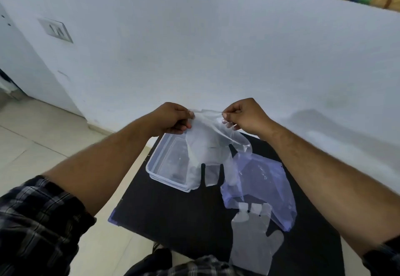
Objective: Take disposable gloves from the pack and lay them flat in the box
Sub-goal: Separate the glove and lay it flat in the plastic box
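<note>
Left hand (171, 118) and right hand (246, 116) each pinch cuff corner of clear disposable glove (207, 150), fingers closed on film. Glove hangs below hands, over clear plastic box (160, 156). Keep cuff taut, lower fingertips-first, avoid folds. Pack (264, 187) below right hand; another glove (253, 239) nearer body.

Two gloves (213, 146) (253, 241), one clear box (161, 167), one plastic pack (266, 187), two hands (171, 117) (246, 115).

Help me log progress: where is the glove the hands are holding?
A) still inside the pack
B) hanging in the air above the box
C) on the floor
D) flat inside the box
B: the left hand and right hand pinch the glove by its cuff, its fingers dangling over the box.
</note>
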